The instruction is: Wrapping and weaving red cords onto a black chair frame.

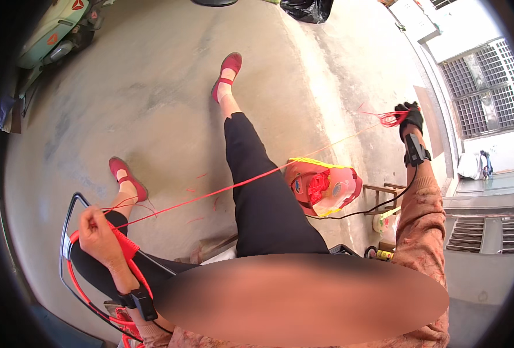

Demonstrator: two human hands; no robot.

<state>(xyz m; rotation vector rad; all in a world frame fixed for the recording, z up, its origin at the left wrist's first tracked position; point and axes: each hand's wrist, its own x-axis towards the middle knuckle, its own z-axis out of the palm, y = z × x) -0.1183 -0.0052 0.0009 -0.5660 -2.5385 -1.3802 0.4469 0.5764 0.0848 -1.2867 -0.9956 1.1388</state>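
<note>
A thin red cord (234, 186) runs taut on a slant between my two hands. My left hand (100, 236), bare, has its fingers pinched together at the near end, where loose red strands stick out. Just under it a bent metal wire frame (64, 272) leans over my left thigh, partly wrapped in red, with a dense red woven band (128, 246) along one part. Far out to the right, my right hand (409, 118) in a black glove is closed on a looped bundle of red cord (391, 119). Its fingertips are partly hidden.
A pinkish bag (350, 181) with yellow edging holds red material beside my right leg. Red snippets (195, 219) lie on the concrete floor. A small wooden stool (389, 195) stands right of the bag. A scooter (51, 35) is at far left, a black plastic bag (307, 9) at the top.
</note>
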